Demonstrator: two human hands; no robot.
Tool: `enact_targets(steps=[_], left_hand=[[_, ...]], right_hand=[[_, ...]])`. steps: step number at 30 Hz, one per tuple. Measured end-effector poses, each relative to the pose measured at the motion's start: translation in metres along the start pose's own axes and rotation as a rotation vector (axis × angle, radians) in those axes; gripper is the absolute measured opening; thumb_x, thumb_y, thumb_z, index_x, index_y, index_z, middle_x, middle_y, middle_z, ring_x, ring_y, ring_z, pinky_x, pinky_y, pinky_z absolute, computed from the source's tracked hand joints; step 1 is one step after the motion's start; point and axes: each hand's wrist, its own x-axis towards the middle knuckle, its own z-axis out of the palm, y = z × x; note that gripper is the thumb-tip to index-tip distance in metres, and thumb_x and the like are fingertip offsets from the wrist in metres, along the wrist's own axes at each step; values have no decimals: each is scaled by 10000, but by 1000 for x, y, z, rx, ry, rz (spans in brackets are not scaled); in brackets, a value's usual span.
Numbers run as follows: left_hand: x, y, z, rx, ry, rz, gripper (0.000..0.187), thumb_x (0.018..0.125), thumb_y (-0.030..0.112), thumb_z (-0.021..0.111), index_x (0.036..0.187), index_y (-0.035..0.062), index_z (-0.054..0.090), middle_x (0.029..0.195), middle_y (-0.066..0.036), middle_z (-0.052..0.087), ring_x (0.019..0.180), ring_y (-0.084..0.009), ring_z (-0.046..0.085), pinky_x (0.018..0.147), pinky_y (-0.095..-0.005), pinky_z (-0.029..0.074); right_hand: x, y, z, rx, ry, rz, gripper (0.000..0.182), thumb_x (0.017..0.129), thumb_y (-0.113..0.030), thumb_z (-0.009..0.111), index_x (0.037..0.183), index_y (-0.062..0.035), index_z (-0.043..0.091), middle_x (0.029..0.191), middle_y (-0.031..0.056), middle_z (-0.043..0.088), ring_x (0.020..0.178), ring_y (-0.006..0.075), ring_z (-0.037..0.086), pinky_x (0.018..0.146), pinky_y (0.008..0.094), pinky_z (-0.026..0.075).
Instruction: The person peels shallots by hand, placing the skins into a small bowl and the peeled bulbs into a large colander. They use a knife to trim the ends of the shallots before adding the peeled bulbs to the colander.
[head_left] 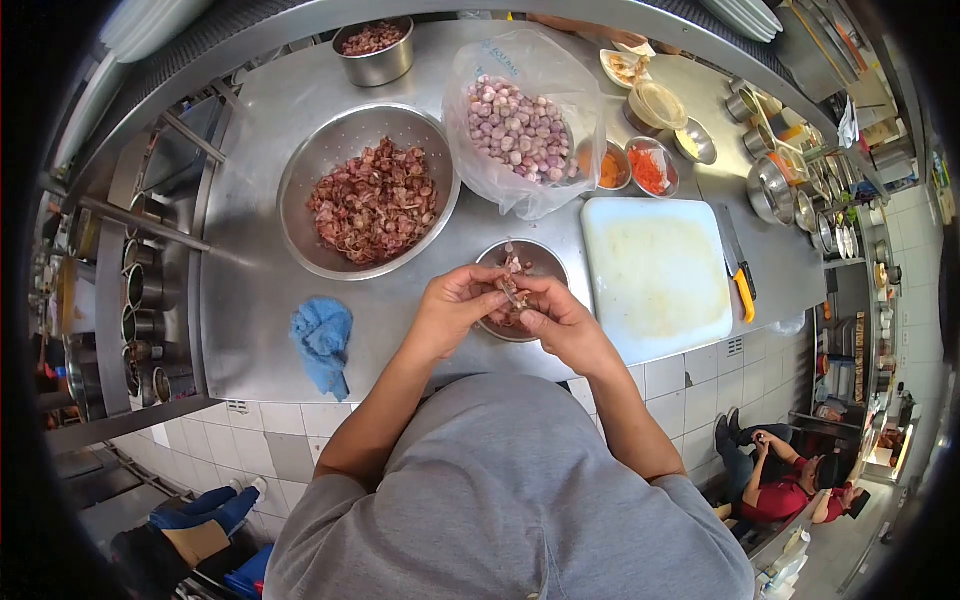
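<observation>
My left hand (pixel 455 308) and my right hand (pixel 562 322) meet over a small metal bowl (pixel 550 258). Their fingertips pinch a small, brownish, crumpled piece (pixel 512 294); its kind is not clear. Pinkish-brown bits lie in the bowl below, partly hidden by my fingers. Behind my left hand stands a large perforated metal bowl (pixel 300 200) with a heap of reddish-brown crumpled pieces (pixel 375 203). A clear plastic bag (pixel 545 205) full of purplish shallots (pixel 515 125) sits beyond the small bowl.
A white cutting board (pixel 655 275) lies right of my hands, beside a yellow-handled knife (pixel 742 280). A blue cloth (pixel 322 345) lies at left. Farther back are a metal pot (pixel 375 65) and a bowl of orange-red shreds (pixel 650 170). People sit lower right.
</observation>
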Motion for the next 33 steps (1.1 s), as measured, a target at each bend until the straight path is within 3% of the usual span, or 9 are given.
enact_targets(steps=[1, 3, 4, 6, 13, 16, 23, 32, 33], left_hand=[[0, 0, 2, 13, 11, 15, 240, 893, -23, 630, 1131, -13, 606, 1023, -76, 662, 886, -132, 649, 728, -259, 555], [1, -11, 5, 6, 5, 47, 250, 893, -35, 622, 1142, -16, 601, 1028, -78, 661, 895, -135, 649, 736, -262, 556], [1, -14, 6, 0, -3, 81, 261, 894, -47, 613, 1152, -19, 596, 1033, -80, 660, 904, -137, 649, 744, -266, 558], [1, -14, 6, -5, 10, 54, 259, 902, -38, 605, 1160, -16, 592, 1048, -82, 656, 914, -138, 647, 750, -268, 559], [6, -14, 9, -275, 57, -65, 240, 940, 36, 584, 1179, 12, 592, 1100, -71, 640, 935, -124, 630, 747, -251, 543], [3, -9, 10, -201, 79, -105, 273, 926, 4, 573, 1197, 33, 581, 1065, -54, 639, 825, -105, 607, 717, -247, 501], [2, -22, -2, -203, 70, -81, 262, 914, 17, 603, 1174, 46, 589, 1048, -56, 649, 857, -113, 624, 721, -241, 505], [5, -21, -6, -316, 64, 16, 200, 894, 31, 642, 1075, 75, 569, 984, -44, 648, 801, -106, 620, 652, -221, 494], [4, -19, -6, -282, 82, 21, 198, 889, 28, 648, 1062, 77, 566, 973, -39, 644, 788, -99, 613, 645, -218, 492]], right_hand=[[-1, 0, -1, 0, -1, 1, 373, 974, -27, 513, 1338, -42, 432, 1195, 88, 601, 1061, 127, 595, 842, 242, 494], [-2, 3, -4, 29, 89, 155, 315, 985, -54, 508, 1294, -81, 453, 1133, 74, 621, 853, 70, 592, 574, 178, 441], [0, 5, -2, 28, 83, 156, 315, 985, -54, 508, 1294, -81, 453, 1133, 74, 621, 853, 70, 592, 574, 178, 441], [4, 11, 6, 150, 168, 22, 238, 995, -98, 510, 1229, -128, 482, 1025, 30, 622, 676, 26, 483, 440, 161, 287], [4, 15, 5, 372, 147, 117, 176, 1005, -203, 518, 1176, -177, 485, 793, -25, 470, 595, 41, 382, 435, 166, 278], [5, 18, 5, 333, 145, 109, 182, 1004, -200, 521, 1179, -174, 482, 786, -25, 475, 591, 41, 381, 434, 168, 279], [6, 16, 8, 326, 167, 116, 197, 998, -199, 533, 1181, -154, 477, 771, -28, 468, 586, 40, 384, 431, 172, 281], [-3, 7, 6, 43, 178, 114, 515, 999, -197, 529, 1477, -161, 340, 910, -24, 540, 575, 21, 338, 442, 181, 265], [-5, 4, 5, -44, 146, 155, 529, 998, -192, 529, 1487, -138, 332, 1033, 9, 567, 666, 38, 433, 523, 188, 356]])
